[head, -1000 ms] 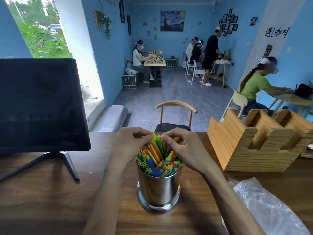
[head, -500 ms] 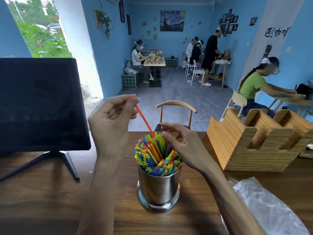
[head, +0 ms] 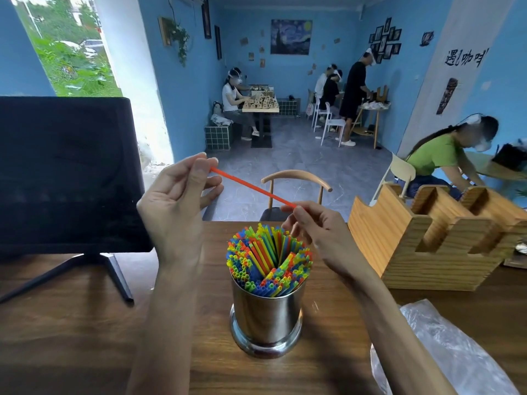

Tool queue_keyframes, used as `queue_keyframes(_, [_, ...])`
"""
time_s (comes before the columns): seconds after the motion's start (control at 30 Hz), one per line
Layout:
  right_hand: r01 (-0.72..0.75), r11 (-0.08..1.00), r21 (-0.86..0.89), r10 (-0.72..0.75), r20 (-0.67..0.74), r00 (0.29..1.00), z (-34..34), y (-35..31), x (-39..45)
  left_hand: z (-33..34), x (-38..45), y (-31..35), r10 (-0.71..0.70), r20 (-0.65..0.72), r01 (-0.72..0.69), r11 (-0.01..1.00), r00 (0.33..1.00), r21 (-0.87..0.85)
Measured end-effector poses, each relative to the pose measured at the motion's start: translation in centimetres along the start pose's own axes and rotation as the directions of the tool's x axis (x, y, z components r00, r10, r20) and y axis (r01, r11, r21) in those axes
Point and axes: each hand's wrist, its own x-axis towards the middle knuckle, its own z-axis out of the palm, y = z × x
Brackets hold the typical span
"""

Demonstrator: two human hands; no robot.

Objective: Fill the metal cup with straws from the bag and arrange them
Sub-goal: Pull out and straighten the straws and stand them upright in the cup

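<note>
Both grips pinch red straw [head: 252, 187] ends; long axis slopes down-right above cup [head: 266, 317].

Bright daylight from the window opening [head: 71, 49] at upper left — overexposed there, soft glare streaks on the metal cup [head: 266, 315], dim shadowed worktop [head: 57, 352] in foreground, wide-angle bowing at frame edges, distant faces blurred, centre sharp

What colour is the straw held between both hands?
Orange-red straw, seen in the head view, above the cup.
</note>
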Motion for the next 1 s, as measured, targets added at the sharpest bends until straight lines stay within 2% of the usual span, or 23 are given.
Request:
queue_keyframes(0.07, [-0.002,0.984,0.178,0.005,-0.014,1.000,-0.4,-0.2,-0.1,-0.3,0.2,-0.6,0.004,-0.061,-0.001,0.999,0.998,0.048])
queue_keyframes(0.17, [0.031,0.938,0.346,-0.002,-0.086,0.996,-0.5,-1.1,-0.2,-0.9,0.2,-1.7,0.018,-0.126,0.008,0.979,0.992,0.205])
queue_keyframes(0.23, [0.095,0.896,0.435,-0.011,-0.192,0.981,-0.5,-1.9,-0.2,-1.5,0.1,-2.4,0.000,-0.095,0.033,0.937,0.995,0.349])
queue_keyframes(0.33, [0.251,0.839,0.483,-0.066,-0.367,0.928,-0.7,-2.8,-0.1,-2.2,0.2,-2.9,-0.095,0.054,0.044,0.798,0.994,0.601])
queue_keyframes(0.4, [0.355,0.816,0.456,-0.122,-0.463,0.878,-0.9,-3.3,0.1,-2.2,0.0,-2.9,-0.241,0.200,0.024,0.693,0.950,0.721])
queue_keyframes(0.47, [0.442,0.834,0.330,-0.219,-0.537,0.815,-1.0,-3.7,0.3,-1.9,-0.6,-2.9,-0.351,0.295,-0.013,0.624,0.888,0.781])
queue_keyframes(0.57, [0.506,0.856,0.107,-0.358,-0.583,0.729,-0.8,-3.8,0.5,-1.7,-0.9,-3.1,-0.326,0.301,-0.053,0.595,0.896,0.802])
queue_keyframes(0.63, [0.489,0.872,0.007,-0.410,-0.538,0.737,-0.4,-3.5,0.2,-1.7,-0.7,-3.3,-0.308,0.299,-0.073,0.578,0.903,0.813])
queue_keyframes(0.7, [0.402,0.911,-0.092,-0.401,-0.419,0.815,0.0,-2.8,-0.1,-1.7,-0.6,-3.6,-0.323,0.322,-0.081,0.582,0.890,0.809])
queue_keyframes(0.8, [0.227,0.918,-0.325,-0.294,-0.174,0.940,0.9,-0.7,-0.5,-1.4,-0.4,-4.4,-0.362,0.348,-0.072,0.596,0.865,0.800])
queue_keyframes(0.87, [0.179,0.887,-0.426,-0.225,-0.061,0.972,1.6,0.6,-0.7,-1.0,-0.3,-4.9,-0.382,0.375,-0.098,0.579,0.845,0.810])
queue_keyframes(1.0, [0.153,0.905,-0.397,-0.202,-0.084,0.976,1.8,1.1,-0.8,-0.3,-0.3,-6.1,-0.414,0.470,-0.202,0.544,0.779,0.814])
